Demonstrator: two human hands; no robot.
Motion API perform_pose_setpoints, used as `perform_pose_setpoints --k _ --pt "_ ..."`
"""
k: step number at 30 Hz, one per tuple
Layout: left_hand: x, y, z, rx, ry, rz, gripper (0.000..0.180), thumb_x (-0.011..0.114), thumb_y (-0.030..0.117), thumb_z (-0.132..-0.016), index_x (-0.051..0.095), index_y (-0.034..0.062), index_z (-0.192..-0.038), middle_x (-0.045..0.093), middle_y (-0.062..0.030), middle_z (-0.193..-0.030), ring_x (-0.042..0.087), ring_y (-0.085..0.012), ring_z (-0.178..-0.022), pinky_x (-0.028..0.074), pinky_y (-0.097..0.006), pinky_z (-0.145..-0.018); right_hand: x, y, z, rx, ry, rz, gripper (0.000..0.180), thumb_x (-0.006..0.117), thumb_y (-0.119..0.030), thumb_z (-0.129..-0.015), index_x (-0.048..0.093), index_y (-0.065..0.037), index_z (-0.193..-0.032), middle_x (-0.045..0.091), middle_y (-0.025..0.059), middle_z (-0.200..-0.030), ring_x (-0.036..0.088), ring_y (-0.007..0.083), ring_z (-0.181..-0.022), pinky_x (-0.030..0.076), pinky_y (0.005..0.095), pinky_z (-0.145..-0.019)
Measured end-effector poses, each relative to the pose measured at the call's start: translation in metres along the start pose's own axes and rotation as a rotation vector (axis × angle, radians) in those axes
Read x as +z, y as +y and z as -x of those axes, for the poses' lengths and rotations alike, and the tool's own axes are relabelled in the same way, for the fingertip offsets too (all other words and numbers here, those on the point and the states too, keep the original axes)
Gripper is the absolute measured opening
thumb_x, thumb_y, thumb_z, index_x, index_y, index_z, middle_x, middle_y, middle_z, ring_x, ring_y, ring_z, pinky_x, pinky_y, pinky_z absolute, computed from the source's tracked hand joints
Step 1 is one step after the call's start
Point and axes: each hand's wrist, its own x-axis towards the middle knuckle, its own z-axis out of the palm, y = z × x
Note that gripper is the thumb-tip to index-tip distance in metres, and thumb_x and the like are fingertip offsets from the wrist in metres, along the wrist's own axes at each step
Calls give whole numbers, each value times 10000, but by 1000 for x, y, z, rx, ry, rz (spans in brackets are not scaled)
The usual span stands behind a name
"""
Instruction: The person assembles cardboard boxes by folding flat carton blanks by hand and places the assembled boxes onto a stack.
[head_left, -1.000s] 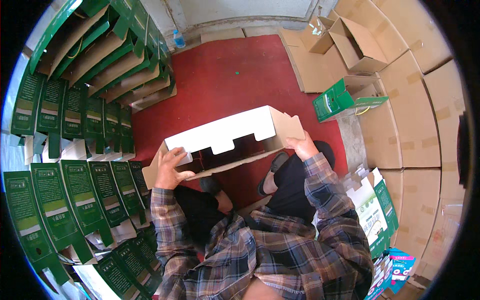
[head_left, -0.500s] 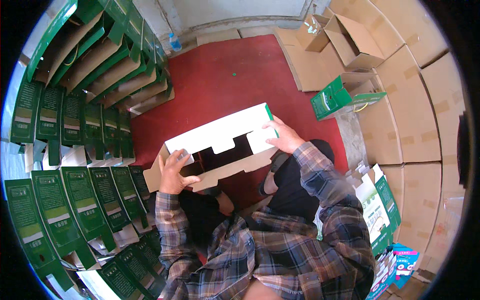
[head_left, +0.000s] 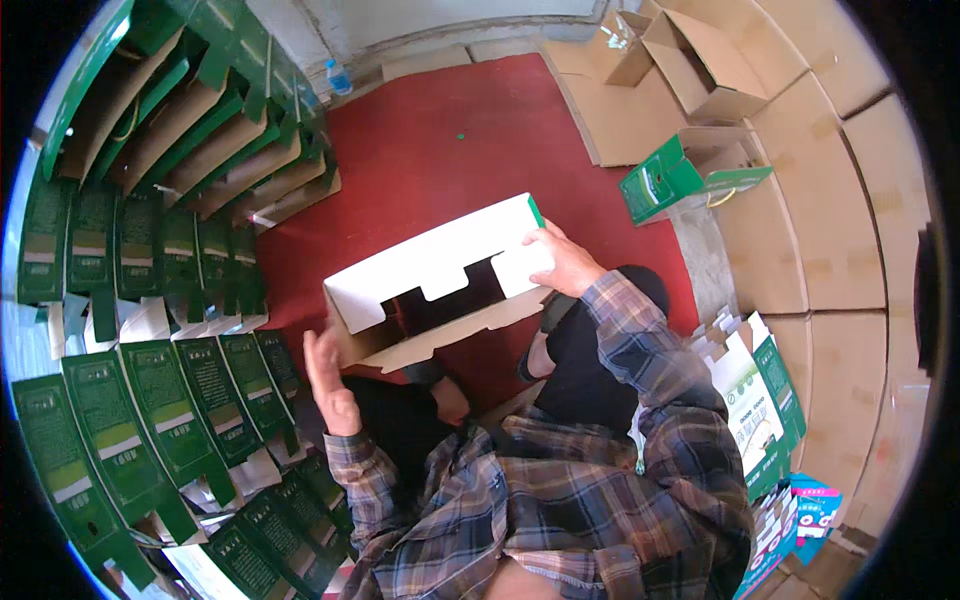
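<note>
A cardboard carton (head_left: 430, 245) with white flaps, a bare brown side and a green right end hangs over my knees. Its notched flaps leave a dark gap in the middle. My right hand (head_left: 567, 262) grips the carton's right end, thumb pressed on the white flap. Off the carton's left end, my left hand (head_left: 330, 380) is raised with its fingers stretched and slightly blurred, holding nothing. The brown flap at that end is partly behind the fingers.
Rows of green cartons (head_left: 165, 405) stand stacked on my left. Brown boxes (head_left: 800, 200) wall the right side. An opened green carton (head_left: 662, 182) sits at the right edge of the red mat (head_left: 420, 140). Flattened cartons (head_left: 745, 400) lean by my right elbow. A bottle (head_left: 338, 78) stands far left.
My left hand has let go of the carton's left end and moved left and toward me. The left end flap has folded inward. My right hand still holds the right end.
</note>
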Motion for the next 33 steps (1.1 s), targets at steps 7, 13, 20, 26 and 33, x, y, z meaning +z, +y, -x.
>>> perform_pose_setpoints --k 7,13,20,26,33 --pt "30 -26 -10 74 -261 -516 650 705 150 -703 446 34 -1288 553 -161 -1151 484 -339 -1081 365 -413 -935 7 3 -4 3 36 -66 378 667 -156 -762 488 -132 -1094 347 105 -1366 478 363 -1135 421 415 -917" --pt "57 -30 -24 95 -6 -767 556 662 108 -746 490 102 -1275 558 -127 -1123 439 -323 -1105 347 -438 -923 10 -1 -7 23 158 -201 196 603 -133 -820 582 -103 -1013 456 132 -1292 495 360 -1106 417 399 -914" --pt "56 -26 -22 114 -255 -947 442 696 239 -737 596 211 -1167 481 -7 -1298 381 -304 -1213 253 -602 -950 12 -39 9 -128 222 208 451 706 -207 -729 566 -177 -1157 234 119 -1458 296 410 -1277 388 484 -952" --pt "66 -9 -24 65 -337 -986 594 767 294 -650 568 234 -1206 509 4 -1270 393 -279 -1211 228 -625 -953 18 -38 8 -173 153 426 663 812 -258 -592 559 -214 -1204 199 65 -1479 109 447 -1338 384 554 -910" --pt "64 -18 -23 101 -424 -1034 537 738 338 -678 579 236 -1181 539 21 -1221 441 -235 -1131 236 -661 -921 20 -37 8 -144 71 446 522 796 -255 -618 620 -195 -1106 272 46 -1451 95 466 -1331 387 557 -887"
